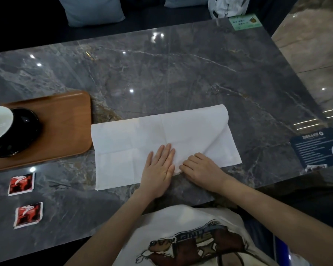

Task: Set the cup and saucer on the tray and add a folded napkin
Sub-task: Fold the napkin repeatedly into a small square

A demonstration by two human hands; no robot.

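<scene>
I am pressing my left hand [160, 167] flat, fingers together, on the white paper napkin [142, 148] right of the wooden tray [65, 120]; my right hand [200, 169] is pinching its near edge. Uneven pressure may be skewing the crease.

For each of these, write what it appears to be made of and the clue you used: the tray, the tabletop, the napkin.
Tray: probably wood, satin finish; brown grain shows.
Tabletop: polished marble-look stone or ceramic; pale veins, mirror-like light spots.
Napkin: white paper or thin cloth, matte; it holds creases and curls at one end.
</scene>
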